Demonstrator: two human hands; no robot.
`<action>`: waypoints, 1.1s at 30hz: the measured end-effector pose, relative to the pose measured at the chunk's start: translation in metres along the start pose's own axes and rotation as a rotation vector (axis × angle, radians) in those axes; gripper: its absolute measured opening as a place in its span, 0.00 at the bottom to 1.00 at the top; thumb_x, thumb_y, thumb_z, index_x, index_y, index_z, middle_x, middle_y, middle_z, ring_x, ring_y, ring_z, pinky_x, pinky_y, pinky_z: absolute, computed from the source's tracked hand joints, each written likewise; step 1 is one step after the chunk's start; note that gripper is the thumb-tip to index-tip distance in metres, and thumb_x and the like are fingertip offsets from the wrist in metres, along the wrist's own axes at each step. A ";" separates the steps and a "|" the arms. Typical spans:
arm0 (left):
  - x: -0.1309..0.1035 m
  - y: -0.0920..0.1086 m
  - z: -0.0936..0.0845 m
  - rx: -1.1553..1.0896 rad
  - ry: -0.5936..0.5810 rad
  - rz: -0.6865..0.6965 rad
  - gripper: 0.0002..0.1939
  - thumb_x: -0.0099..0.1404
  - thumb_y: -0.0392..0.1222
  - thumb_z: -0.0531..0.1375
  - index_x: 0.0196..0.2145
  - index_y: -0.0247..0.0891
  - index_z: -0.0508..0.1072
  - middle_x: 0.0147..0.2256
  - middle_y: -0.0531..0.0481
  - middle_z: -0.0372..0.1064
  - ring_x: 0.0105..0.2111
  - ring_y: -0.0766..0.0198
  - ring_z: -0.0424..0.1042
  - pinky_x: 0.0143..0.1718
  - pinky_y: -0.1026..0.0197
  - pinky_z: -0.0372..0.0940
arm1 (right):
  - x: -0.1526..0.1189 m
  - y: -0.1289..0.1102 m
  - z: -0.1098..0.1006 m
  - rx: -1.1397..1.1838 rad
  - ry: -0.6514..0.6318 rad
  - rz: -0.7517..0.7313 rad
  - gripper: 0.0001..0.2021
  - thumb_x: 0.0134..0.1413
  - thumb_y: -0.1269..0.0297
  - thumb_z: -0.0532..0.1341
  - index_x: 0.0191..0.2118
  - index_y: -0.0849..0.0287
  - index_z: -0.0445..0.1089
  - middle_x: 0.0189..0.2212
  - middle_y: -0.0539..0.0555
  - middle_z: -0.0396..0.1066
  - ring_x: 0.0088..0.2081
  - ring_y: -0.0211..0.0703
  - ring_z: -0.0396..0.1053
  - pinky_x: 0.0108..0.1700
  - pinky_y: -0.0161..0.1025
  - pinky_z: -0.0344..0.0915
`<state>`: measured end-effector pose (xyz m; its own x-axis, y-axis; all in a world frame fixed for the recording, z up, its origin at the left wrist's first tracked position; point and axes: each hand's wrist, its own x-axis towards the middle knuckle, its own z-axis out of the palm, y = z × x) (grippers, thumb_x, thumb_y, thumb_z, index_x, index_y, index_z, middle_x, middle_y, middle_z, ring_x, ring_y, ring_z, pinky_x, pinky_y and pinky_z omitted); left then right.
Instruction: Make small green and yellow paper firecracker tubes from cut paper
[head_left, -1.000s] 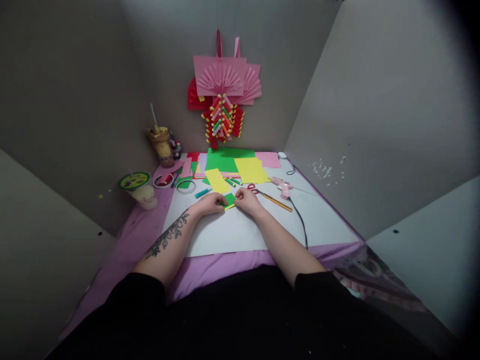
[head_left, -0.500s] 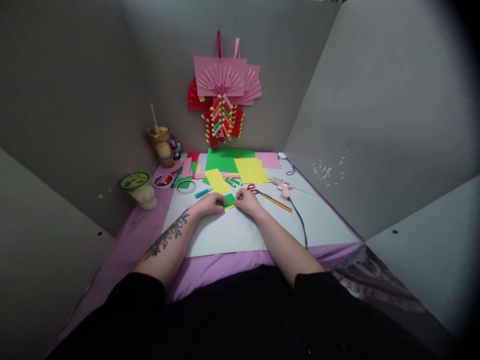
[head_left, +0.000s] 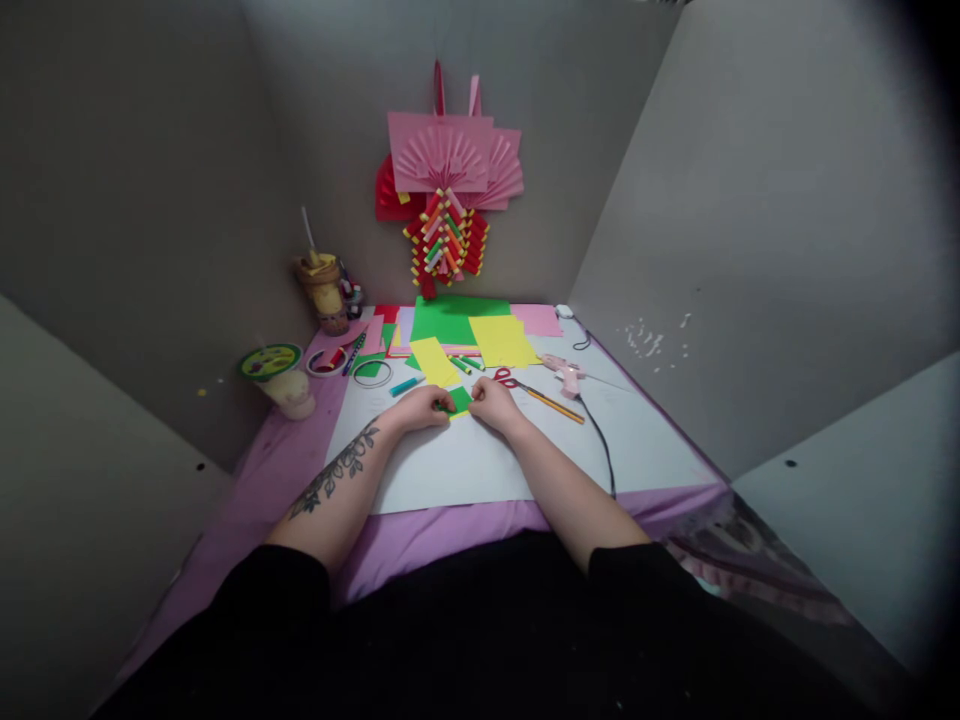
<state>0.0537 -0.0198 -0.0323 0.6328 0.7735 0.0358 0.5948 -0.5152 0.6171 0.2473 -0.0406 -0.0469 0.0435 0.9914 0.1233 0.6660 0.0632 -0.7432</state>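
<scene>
A small piece of green paper (head_left: 460, 402) with a yellow strip along its near edge lies between my hands on the white sheet. My left hand (head_left: 427, 407) grips its left side, fingers curled. At the right side my right hand (head_left: 491, 402) pinches the paper's edge. Just beyond it are a yellow paper piece (head_left: 435, 361) and two small green-and-yellow paper rolls (head_left: 460, 366). Left of these lies a blue glue stick or marker (head_left: 406, 386). Red-handled scissors (head_left: 505, 377) and an orange utility knife (head_left: 555, 404) rest to the right of my right hand.
A pink glue gun (head_left: 568, 377) with a black cord lies on the right. Stacked coloured paper (head_left: 461, 318) is at the back. A lidded cup (head_left: 281, 380) and another drink cup (head_left: 325, 295) stand left. Paper fans and firecracker ornaments (head_left: 444, 170) hang on the wall.
</scene>
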 end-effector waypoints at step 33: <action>0.001 -0.005 0.000 0.060 -0.093 0.150 0.19 0.56 0.33 0.57 0.44 0.41 0.80 0.37 0.48 0.70 0.34 0.64 0.68 0.40 0.66 0.62 | 0.002 0.005 -0.006 -0.058 -0.015 0.038 0.13 0.38 0.62 0.64 0.31 0.55 0.61 0.24 0.45 0.65 0.27 0.39 0.62 0.29 0.34 0.53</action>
<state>0.0516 -0.0166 -0.0348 0.7579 0.6505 0.0496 0.5171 -0.6454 0.5622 0.2555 -0.0394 -0.0465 0.0588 0.9946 0.0860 0.7061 0.0195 -0.7078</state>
